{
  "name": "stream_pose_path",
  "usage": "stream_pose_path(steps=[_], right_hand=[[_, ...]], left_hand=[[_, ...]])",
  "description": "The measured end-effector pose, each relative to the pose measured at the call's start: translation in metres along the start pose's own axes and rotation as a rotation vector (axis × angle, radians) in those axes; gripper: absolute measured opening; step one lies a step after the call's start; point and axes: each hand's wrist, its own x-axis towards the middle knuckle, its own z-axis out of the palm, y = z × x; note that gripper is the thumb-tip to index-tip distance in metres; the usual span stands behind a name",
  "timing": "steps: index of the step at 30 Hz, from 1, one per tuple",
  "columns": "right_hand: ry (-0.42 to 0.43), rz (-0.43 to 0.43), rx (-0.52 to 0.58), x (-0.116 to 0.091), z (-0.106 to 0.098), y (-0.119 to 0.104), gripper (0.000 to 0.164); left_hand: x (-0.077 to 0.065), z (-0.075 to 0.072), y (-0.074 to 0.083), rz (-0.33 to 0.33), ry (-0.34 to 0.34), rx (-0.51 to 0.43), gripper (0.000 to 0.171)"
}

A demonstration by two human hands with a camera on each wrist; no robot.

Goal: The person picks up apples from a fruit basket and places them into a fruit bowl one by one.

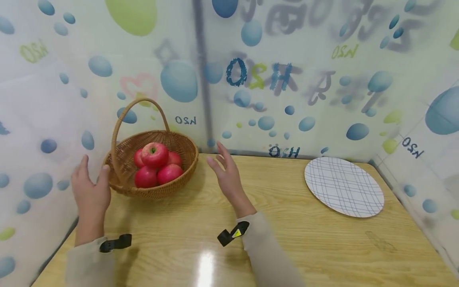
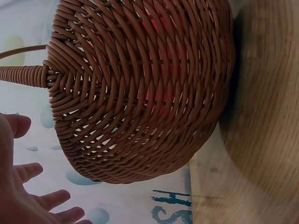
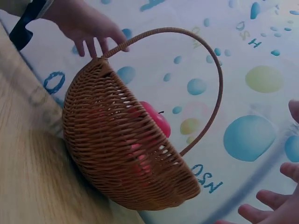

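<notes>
A brown wicker basket with a tall arched handle stands at the back left of the table. Several red apples are heaped inside it, one on top of the others. My left hand is raised just left of the basket, thumb and fingers spread; in the left wrist view its fingers are apart from the weave. On the other side, my right hand hovers right of the basket with a gap between, fingers loosely extended and holding nothing.
A white oval plate with a blue line grid lies at the back right of the wooden table. Patterned curtains with blue and green drops enclose the table at the back and both sides.
</notes>
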Motion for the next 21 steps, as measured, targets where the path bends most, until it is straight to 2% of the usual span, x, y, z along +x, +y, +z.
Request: stream_pose_path(steps=[4,7,12,15,18,21], right_hand=[[-0.012,0.002,0.004,0.002,0.008,0.004,0.067],[-0.001,0.001,-0.027,0.004,0.012,0.008,0.068],[-0.050,0.011,-0.038,0.007,0.022,0.018,0.070],[-0.084,0.034,-0.025,0.008,0.029,0.025,0.072],[-0.109,0.069,-0.026,0.008,0.037,0.032,0.074],[-0.112,0.099,-0.042,0.007,0.043,0.037,0.076]], left_hand=[[0.001,-0.001,-0.005,-0.021,-0.065,-0.012,0.067],[0.004,0.000,-0.006,-0.012,-0.125,-0.025,0.067],[0.011,0.000,-0.013,0.023,-0.152,-0.053,0.066],[0.012,-0.001,-0.019,-0.027,-0.173,-0.073,0.065],[0.010,0.001,-0.025,-0.116,-0.185,-0.103,0.065],[0.011,0.004,-0.028,-0.151,-0.174,-0.144,0.065]])
